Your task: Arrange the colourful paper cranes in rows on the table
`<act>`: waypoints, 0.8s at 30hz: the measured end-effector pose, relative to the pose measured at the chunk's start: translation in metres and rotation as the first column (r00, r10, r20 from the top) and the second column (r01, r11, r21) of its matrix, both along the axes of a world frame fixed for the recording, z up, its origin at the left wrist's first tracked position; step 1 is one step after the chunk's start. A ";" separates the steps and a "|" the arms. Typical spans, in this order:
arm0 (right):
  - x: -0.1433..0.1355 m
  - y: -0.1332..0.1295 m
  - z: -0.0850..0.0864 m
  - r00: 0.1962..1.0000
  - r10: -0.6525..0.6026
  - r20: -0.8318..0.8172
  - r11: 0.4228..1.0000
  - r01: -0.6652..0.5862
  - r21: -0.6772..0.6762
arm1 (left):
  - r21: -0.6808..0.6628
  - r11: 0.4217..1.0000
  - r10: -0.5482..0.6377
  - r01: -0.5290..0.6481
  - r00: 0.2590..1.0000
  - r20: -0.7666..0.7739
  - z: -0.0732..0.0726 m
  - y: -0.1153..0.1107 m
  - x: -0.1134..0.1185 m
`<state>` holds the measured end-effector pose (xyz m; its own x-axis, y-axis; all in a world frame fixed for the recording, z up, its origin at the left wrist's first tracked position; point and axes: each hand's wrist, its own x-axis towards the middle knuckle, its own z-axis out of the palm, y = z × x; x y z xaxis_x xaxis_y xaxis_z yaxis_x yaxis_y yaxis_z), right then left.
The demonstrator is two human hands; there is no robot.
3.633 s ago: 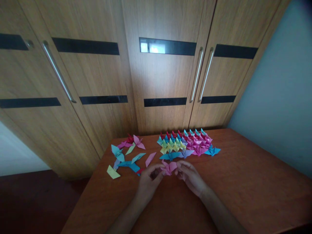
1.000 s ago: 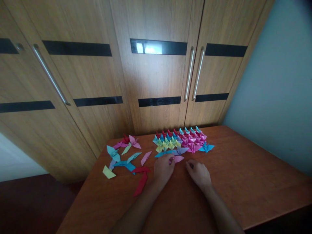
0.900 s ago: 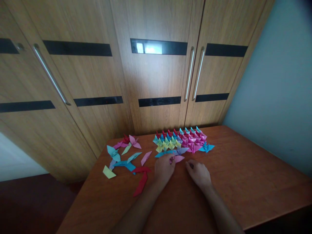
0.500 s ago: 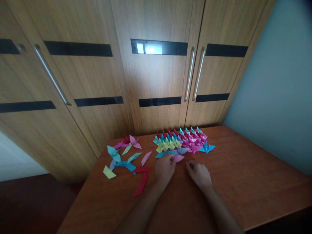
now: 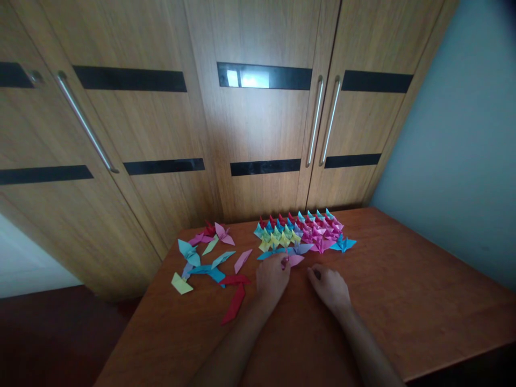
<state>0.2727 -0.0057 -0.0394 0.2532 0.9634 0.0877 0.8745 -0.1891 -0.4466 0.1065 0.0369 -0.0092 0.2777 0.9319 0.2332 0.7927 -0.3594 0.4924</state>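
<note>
My left hand [image 5: 274,277] is closed on a pink folded paper piece [image 5: 295,260], which sticks out to the right of its fingers. To the right of it my right hand [image 5: 329,287] rests over the table with its fingers curled together; whatever they hold, if anything, is too small to make out. Just beyond my left hand lie a blue folded paper [image 5: 266,253] and a lilac one [image 5: 303,248]. Behind them stand rows of folded paper birds in red, yellow [image 5: 280,239], blue and pink [image 5: 321,243]. A blue bird [image 5: 343,244] sits at the rows' right end.
Loose folded papers lie at the table's left: a light blue one [image 5: 188,253], a pale yellow one [image 5: 181,284], a red one [image 5: 234,305] and a pink one [image 5: 242,260], among several others. A wooden wardrobe [image 5: 262,123] stands behind the brown table [image 5: 403,301], a wall at right.
</note>
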 end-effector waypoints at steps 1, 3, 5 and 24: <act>0.000 0.000 0.000 1.000 0.001 0.005 1.000 -0.001 0.001 | 0.004 1.000 0.000 0.000 1.000 -0.003 0.000 0.000 0.000; 0.000 0.000 -0.001 1.000 -0.001 0.013 1.000 0.001 -0.004 | -0.001 1.000 0.005 -0.005 1.000 -0.012 0.000 0.000 -0.001; 0.000 0.000 -0.001 1.000 -0.005 0.015 1.000 0.005 -0.012 | -0.015 1.000 0.006 -0.007 1.000 -0.021 0.000 0.000 -0.002; -0.003 -0.002 0.002 1.000 0.009 0.003 1.000 -0.009 0.005 | 0.098 0.992 0.070 -0.081 0.991 0.113 0.024 0.000 -0.089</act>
